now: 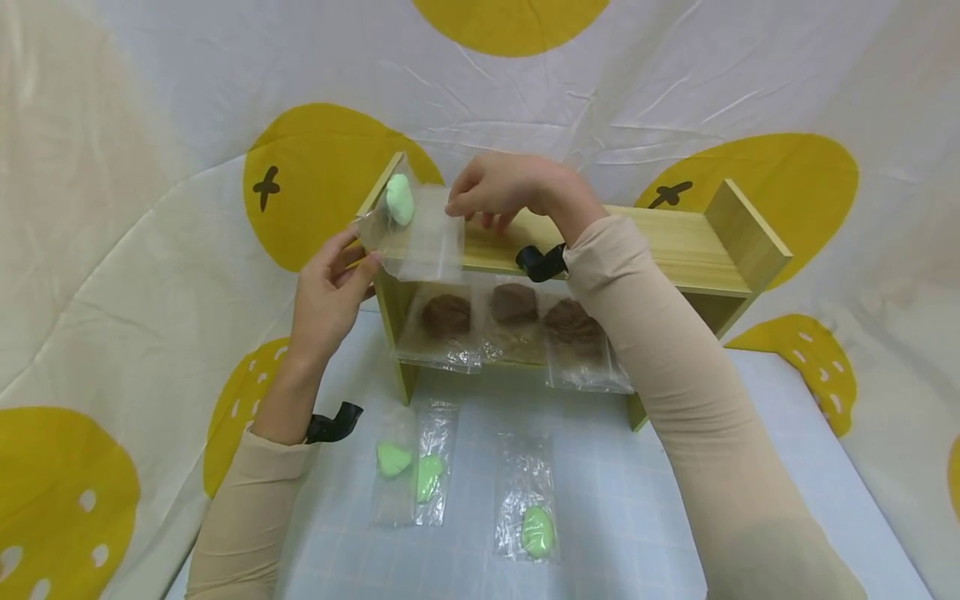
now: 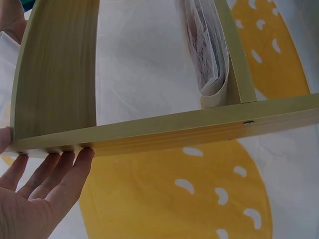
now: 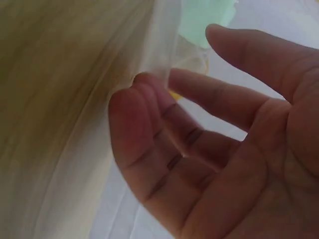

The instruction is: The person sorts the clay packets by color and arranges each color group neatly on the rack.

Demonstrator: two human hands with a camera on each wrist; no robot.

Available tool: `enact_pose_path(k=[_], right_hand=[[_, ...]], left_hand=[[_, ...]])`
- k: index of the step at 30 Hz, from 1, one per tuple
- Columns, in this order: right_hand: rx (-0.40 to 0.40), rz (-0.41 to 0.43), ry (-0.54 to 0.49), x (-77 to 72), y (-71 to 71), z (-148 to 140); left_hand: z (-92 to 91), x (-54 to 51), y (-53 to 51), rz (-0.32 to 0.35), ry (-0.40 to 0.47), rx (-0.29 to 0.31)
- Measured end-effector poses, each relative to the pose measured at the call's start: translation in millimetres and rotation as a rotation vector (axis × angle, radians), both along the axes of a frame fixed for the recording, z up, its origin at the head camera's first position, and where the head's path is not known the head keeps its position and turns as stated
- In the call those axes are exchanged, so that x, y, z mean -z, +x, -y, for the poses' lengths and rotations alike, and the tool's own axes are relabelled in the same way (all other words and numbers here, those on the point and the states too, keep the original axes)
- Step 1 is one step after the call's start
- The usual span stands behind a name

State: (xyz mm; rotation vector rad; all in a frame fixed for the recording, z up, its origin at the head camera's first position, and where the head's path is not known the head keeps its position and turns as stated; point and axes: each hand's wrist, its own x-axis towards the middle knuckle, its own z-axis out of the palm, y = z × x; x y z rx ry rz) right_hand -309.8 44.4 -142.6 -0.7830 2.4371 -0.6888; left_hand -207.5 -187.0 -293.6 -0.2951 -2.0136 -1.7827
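A clear bag (image 1: 429, 242) with a pale green lump (image 1: 400, 200) is at the left end of the wooden shelf (image 1: 682, 246); how its back rests there is hard to make out. The right hand (image 1: 510, 185), fingers loosely bent, thumb apart, touches its edge; the left hand (image 1: 326, 292) rests extended fingers against the shelf's side. Below, the right sleeve (image 1: 675, 367) partly hides the rightmost brown-filled bag (image 1: 573, 329). Black crosses mark the backdrop (image 1: 487, 108).
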Motion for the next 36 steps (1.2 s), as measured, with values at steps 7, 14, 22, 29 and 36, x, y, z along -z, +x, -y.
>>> enact_pose_path(k=[7, 14, 22, 29, 36], right_hand=[[-0.106, -0.124, 0.11, -4.9, 8.8, 6], [-0.16, -0.434, 0.146, -6.2, 14.2, 12], [-0.342, -0.538, -0.152, 4.8, 23.5, 22], [-0.375, -0.346, -0.306, 13.2, 29.1, 28], [-0.307, -0.237, -0.382, 19.4, 29.2, 27]], left_hand=[[-1.8, 1.3, -1.5, 0.015, -0.015, -0.005], [-3.8, 1.0, -2.0, 0.013, -0.024, -0.011], [-2.9, 0.7, -3.3, 0.014, -0.001, 0.001], [-3.3, 1.2, -3.2, 0.004, 0.006, 0.021], [-4.7, 0.7, -3.4, -0.001, 0.003, 0.022]])
